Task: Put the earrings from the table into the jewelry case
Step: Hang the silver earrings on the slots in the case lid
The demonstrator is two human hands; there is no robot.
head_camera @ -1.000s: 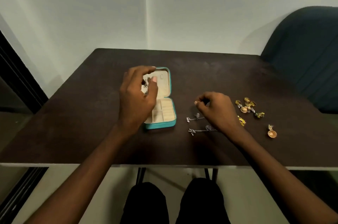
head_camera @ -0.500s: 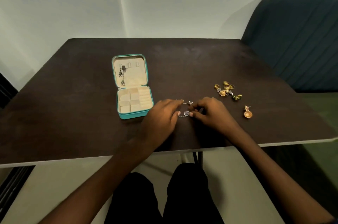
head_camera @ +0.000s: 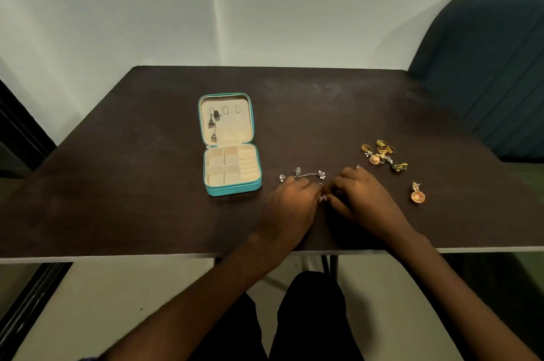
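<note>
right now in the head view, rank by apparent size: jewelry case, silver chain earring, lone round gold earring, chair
1. chair, only partly in frame
2. jewelry case
3. silver chain earring
4. lone round gold earring, more compact than the chain earring; a close call.

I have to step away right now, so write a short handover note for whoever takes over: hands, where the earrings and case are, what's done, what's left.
Left hand and right hand: fingertips meet on the dark brown table, apparently working a small piece; the grip is hidden.
Teal square jewelry case: open, left of the hands.
Done: dark silver dangling earrings hang in the lid.
Left: silver chain earring just beyond the hands, cluster of gold earrings to the right, single round gold earring nearer the right edge. Tray compartments look empty.
</note>
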